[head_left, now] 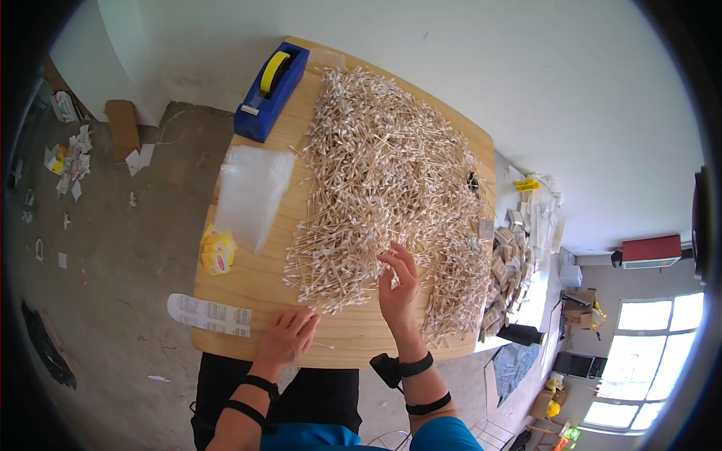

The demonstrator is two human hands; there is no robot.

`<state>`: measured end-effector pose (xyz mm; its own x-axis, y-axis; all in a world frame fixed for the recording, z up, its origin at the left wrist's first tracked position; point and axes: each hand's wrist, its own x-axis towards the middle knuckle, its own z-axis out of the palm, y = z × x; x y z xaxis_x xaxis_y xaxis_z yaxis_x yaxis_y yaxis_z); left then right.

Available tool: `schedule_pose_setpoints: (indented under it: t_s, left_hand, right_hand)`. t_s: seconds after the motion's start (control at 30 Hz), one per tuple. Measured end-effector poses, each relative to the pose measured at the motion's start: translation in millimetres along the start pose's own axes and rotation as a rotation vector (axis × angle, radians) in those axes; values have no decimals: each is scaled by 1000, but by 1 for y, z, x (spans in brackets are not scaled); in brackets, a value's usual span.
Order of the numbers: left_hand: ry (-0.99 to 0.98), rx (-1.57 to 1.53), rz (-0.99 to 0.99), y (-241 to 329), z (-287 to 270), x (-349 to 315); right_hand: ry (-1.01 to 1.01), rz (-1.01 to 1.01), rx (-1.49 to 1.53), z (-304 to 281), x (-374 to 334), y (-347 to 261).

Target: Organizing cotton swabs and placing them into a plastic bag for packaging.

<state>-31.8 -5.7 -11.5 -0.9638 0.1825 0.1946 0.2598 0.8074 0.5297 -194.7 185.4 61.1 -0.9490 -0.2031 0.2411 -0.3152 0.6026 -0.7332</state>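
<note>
A big heap of cotton swabs (383,150) with white tips and wooden sticks covers much of the wooden table (361,331). Over the heap's near edge is my right hand (400,289), its fingers curled toward the thumb; whatever is between them cannot be made out against the swabs. My left hand (286,338) lies on the table by the near edge, palm down, fingers stretched out and holding nothing. A single swab (323,346) lies beside it. A strip of printed white labels (210,313) sits just left of that hand, overhanging the table's edge.
Clear plastic bags (252,192) and yellow-and-white packets (217,252) lie along the table's left side. A blue tape dispenser (272,90) with yellow tape stands at the far left corner. Filled packs (511,255) pile up beyond the right edge. Paper scraps (73,161) litter the floor.
</note>
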Motion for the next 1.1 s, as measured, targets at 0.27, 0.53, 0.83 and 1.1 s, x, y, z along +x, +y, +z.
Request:
schedule_pose_setpoints:
  t_s: [0.27, 0.53, 0.83, 1.1]
  left_hand:
    - [2, 41, 8, 0, -2, 1]
    - [-13, 34, 2, 0, -4, 0]
    - [-20, 33, 0, -1, -2, -3]
    - [-28, 20, 0, 0, -2, 0]
  right_hand:
    - [83, -295, -311, 8, 11, -23]
    - [-212, -421, -462, 30, 16, -26]
    - [-103, 37, 80, 22, 8, -17]
    - [-74, 230, 577, 17, 4, -2]
